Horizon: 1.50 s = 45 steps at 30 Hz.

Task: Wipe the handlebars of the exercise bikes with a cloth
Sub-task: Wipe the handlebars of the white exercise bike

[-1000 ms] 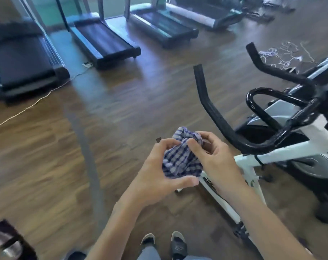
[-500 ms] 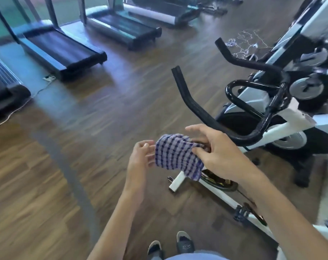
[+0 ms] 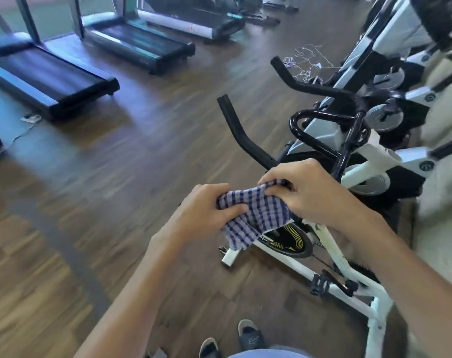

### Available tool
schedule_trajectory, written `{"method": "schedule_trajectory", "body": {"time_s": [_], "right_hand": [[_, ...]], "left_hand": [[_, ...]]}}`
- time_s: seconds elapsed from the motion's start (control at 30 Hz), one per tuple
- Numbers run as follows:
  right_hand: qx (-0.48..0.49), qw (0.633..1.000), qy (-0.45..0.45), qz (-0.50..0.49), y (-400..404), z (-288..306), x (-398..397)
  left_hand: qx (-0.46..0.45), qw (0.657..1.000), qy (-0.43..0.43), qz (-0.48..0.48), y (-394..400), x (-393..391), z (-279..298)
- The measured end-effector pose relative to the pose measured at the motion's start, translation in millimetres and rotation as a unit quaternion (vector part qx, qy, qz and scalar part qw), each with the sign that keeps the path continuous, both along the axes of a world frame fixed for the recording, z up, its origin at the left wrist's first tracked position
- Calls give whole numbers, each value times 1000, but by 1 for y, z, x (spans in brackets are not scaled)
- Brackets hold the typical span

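Just beyond the right hand (image 3: 312, 192) the near handlebar (image 3: 241, 136) rises away and leftward, its long axis slanting up from the knuckles; both hands' fingers pinch the checked cloth (image 3: 256, 215), the left hand (image 3: 207, 213) farther off. Treadmills (image 3: 64, 81) stand well apart across the floor; nothing blocks the bar

Position: worn on head, above both hands (image 3: 258, 202).
Direction: faced forward and steeply down, onto floor (image 3: 116, 189) and own feet (image 3: 232, 339).
Nearness: close to hands; bike (image 3: 331, 244) just beyond at right; treadmills (image 3: 52, 78) well apart at top.
Lens: wide-angle, edges bent.
Overlap: single view, nothing shared.
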State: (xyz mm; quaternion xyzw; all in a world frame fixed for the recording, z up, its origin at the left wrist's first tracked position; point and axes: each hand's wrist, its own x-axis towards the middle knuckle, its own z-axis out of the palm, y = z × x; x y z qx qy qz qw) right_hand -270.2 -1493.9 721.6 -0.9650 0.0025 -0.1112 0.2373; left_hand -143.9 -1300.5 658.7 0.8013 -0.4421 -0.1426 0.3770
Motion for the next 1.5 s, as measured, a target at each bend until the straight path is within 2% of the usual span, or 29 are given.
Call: {"method": "schedule_trajectory", "body": {"time_s": [0.1,0.2,0.23,0.33,0.4,0.5,0.6,0.7,0.77,0.83,0.93,1.0,1.03,1.07,1.1,1.17,1.2,1.27,1.3,1.33,1.37,1.43,1.47,1.5], "right_hand": [[29,999,-37,-20,0,-10,-7],[131,987,-52,-73,-4,-25,-12],[177,980,-26,-89,-6,-30,-14],[307,937,130,-109,-10,-48,-22],[349,919,152,-99,-8,-63,-28],[357,920,87,-136,-3,-79,-31],[322,927,31,-191,-1,-83,-27],[298,931,14,-212,0,-79,-19],[245,948,0,-205,6,-77,-17],[198,960,-12,-196,17,-75,-17],[245,951,76,-170,38,-79,-21],[364,904,169,-147,44,-81,-26],[424,877,187,-127,45,-82,-28],[473,856,184,-105,42,-83,-31],[510,838,171,-89,39,-83,-33],[542,825,128,-95,28,-80,-36],[518,843,91,-113,23,-77,-37],[397,903,33,-162,11,-74,-38],[343,922,34,-174,7,-72,-39],[335,924,56,-178,3,-71,-39],[370,909,87,-174,2,-71,-37],[490,845,135,-166,3,-75,-36],[524,824,135,-168,4,-76,-35],[519,828,121,-173,5,-78,-35]], "left_hand": [[27,998,28,-52,-6,-2,6],[31,999,29,-31,-16,-5,-2],[8,999,51,-14,-20,-6,-5],[-42,988,149,19,-28,-8,-17],[-19,982,190,3,-30,-6,-24],[48,979,193,-39,-29,0,-27],[97,977,184,-45,-32,0,-22],[105,981,163,-4,-38,-7,-20],[91,981,165,45,-42,-15,-25],[68,964,234,103,-47,-28,-27],[17,890,439,120,-53,-45,-23],[-31,818,568,80,-47,-47,-21],[-59,780,620,58,-42,-46,-20],[-80,756,648,45,-37,-45,-22],[-93,749,654,39,-35,-44,-24],[-101,777,618,58,-33,-42,-29],[-110,787,602,75,-34,-41,-31],[-138,777,608,88,-36,-40,-31],[-154,764,621,80,-36,-39,-28],[-164,758,628,70,-37,-39,-27],[-170,754,631,64,-37,-38,-25],[-171,759,625,54,-38,-37,-23],[-169,766,618,49,-37,-36,-23],[-164,772,613,40,-37,-36,-22]]}}
